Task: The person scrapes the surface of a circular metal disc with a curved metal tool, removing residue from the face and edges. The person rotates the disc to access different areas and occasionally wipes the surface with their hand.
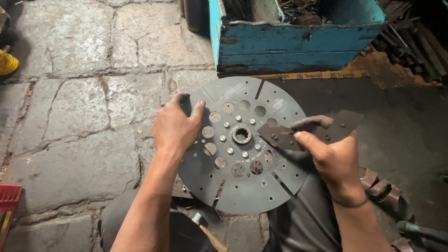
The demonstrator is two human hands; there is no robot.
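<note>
Cracked stone floor (74, 116) under grey slotted disc (242, 186), blue crate (289, 46) behind.

Slotted disc (242, 172) on the lap, flat plate (326, 130) over its right edge, wooden box (289, 46) behind it

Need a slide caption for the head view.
Left hand steadies grey slotted disc; right hand holds flat metal segment over it.
</note>
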